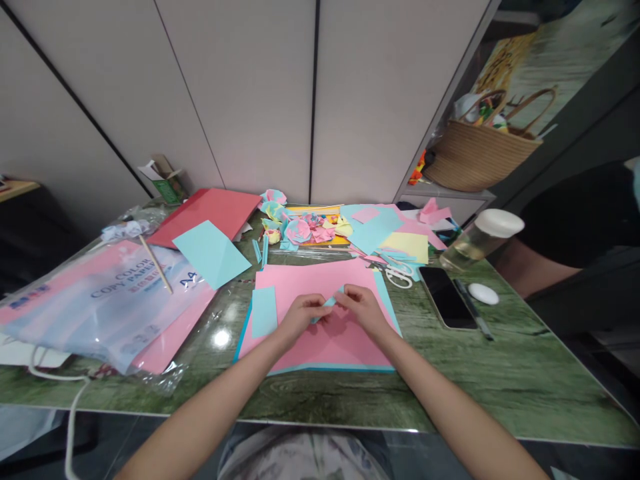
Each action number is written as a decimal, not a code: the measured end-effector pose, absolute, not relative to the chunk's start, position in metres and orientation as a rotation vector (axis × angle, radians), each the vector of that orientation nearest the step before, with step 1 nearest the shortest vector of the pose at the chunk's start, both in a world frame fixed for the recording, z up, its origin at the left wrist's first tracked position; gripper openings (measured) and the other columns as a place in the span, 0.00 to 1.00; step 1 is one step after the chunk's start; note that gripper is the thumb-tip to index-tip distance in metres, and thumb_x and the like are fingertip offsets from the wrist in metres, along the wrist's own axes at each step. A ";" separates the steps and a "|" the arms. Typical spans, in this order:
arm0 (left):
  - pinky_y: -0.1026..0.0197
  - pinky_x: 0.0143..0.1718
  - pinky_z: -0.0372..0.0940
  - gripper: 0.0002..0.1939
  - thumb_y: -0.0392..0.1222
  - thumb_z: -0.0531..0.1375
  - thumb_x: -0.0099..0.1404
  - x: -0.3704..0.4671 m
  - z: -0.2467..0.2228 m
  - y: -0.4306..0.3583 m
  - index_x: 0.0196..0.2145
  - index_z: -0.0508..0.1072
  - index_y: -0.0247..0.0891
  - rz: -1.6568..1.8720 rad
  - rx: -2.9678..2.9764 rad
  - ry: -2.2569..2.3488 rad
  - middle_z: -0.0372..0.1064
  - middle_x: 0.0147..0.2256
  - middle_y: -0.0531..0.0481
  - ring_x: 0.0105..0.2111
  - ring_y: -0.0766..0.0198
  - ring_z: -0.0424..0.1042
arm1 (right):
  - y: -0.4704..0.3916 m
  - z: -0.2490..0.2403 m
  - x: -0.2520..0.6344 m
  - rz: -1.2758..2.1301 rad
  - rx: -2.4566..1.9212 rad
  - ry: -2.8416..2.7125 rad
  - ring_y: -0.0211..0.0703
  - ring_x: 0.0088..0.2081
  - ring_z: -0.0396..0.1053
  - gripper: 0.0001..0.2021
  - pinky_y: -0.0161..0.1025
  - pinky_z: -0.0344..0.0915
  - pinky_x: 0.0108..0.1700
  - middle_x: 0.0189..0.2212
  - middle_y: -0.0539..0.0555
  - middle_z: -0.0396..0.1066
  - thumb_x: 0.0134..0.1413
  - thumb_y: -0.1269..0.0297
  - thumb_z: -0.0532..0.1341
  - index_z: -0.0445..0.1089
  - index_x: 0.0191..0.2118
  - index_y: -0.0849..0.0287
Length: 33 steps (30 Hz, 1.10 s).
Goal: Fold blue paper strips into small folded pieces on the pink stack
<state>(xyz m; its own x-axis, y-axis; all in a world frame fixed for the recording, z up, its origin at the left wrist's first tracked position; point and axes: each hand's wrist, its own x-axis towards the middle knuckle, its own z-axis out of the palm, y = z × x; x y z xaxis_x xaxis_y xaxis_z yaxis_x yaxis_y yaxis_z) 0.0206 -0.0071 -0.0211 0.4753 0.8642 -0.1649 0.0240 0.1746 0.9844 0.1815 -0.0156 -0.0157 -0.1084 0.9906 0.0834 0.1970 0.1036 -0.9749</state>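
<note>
Between my two hands is a small light-blue strip of paper (330, 302), apparently folded narrow. My left hand (305, 313) pinches its left end, and my right hand (361, 308) pinches the other end. Both hands are just over a pink sheet (320, 350) that tops a stack of coloured paper. A light-blue paper rectangle (264, 312) lies on the stack's left side. Folded blue strips (261, 251) stand at the stack's upper left corner. The fingertips hide part of the held strip.
Left are a plastic bag of colour copy paper (115, 293), a wooden stick (156, 265), a red folder (210, 212) and a blue sheet (212, 255). Behind lie crumpled paper flowers (300, 230). White scissors (400, 275), a phone (447, 298), a pen (473, 310) and a bottle (480, 237) lie right.
</note>
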 end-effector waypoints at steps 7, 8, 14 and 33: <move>0.68 0.21 0.56 0.13 0.47 0.57 0.52 0.017 -0.019 -0.007 0.23 0.67 0.33 0.711 1.292 0.898 0.65 0.21 0.50 0.22 0.69 0.63 | -0.010 -0.020 0.187 1.071 -1.252 -1.432 0.34 0.21 0.54 0.15 0.33 0.51 0.25 0.16 0.46 0.55 0.46 0.55 0.56 0.58 0.17 0.59; 0.68 0.20 0.56 0.13 0.47 0.57 0.52 0.016 -0.020 -0.006 0.23 0.68 0.32 0.699 1.300 0.902 0.65 0.21 0.50 0.21 0.69 0.63 | -0.009 -0.020 0.188 1.062 -1.248 -1.420 0.34 0.21 0.54 0.15 0.33 0.52 0.26 0.15 0.46 0.56 0.46 0.55 0.56 0.58 0.17 0.59; 0.70 0.17 0.56 0.15 0.49 0.57 0.52 0.015 -0.020 -0.006 0.23 0.68 0.32 0.726 1.415 0.934 0.64 0.21 0.50 0.21 0.70 0.62 | -0.008 -0.019 0.188 1.064 -1.263 -1.370 0.34 0.21 0.54 0.16 0.33 0.52 0.25 0.15 0.46 0.57 0.45 0.54 0.57 0.59 0.17 0.59; 0.70 0.18 0.55 0.12 0.47 0.57 0.53 0.013 -0.017 -0.008 0.27 0.68 0.34 0.774 1.389 0.896 0.65 0.23 0.51 0.23 0.69 0.62 | -0.006 -0.022 0.190 1.135 -1.173 -1.189 0.33 0.21 0.55 0.15 0.33 0.52 0.26 0.16 0.46 0.57 0.44 0.55 0.58 0.59 0.18 0.59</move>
<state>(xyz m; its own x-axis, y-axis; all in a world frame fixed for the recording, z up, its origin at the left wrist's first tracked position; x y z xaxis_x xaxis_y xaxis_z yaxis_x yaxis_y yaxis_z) 0.0128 -0.0077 -0.0169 0.4736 0.8778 -0.0714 0.0573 0.0502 0.9971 0.1903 -0.0059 -0.0220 0.0500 0.9968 0.0625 -0.0159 0.0634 -0.9979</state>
